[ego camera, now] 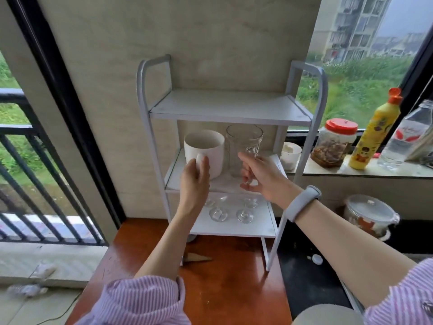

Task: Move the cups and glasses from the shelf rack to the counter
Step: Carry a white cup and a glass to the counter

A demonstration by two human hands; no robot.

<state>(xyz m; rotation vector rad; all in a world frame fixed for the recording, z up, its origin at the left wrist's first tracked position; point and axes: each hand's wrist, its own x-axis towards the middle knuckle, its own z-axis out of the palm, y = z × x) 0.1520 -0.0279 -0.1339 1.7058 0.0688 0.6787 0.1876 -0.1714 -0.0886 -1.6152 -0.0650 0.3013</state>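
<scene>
A white three-tier shelf rack (230, 113) stands on the red-brown counter (229, 285). On its middle shelf a white mug (206, 148) sits left of a clear glass mug (243, 146). My left hand (195, 181) has its fingers closed around the white mug's handle. My right hand (260, 174) grips the glass mug's handle. Both mugs stand upright on the shelf. Several clear stemmed glasses (221, 213) sit upside down on the bottom shelf. The top shelf holds nothing.
On the window ledge to the right stand a small white bowl (290, 153), a red-lidded jar (335, 141), a yellow bottle (375, 130) and a clear water bottle (407, 134). A lidded pot (370, 214) sits lower right. A balcony railing (35, 172) is at left.
</scene>
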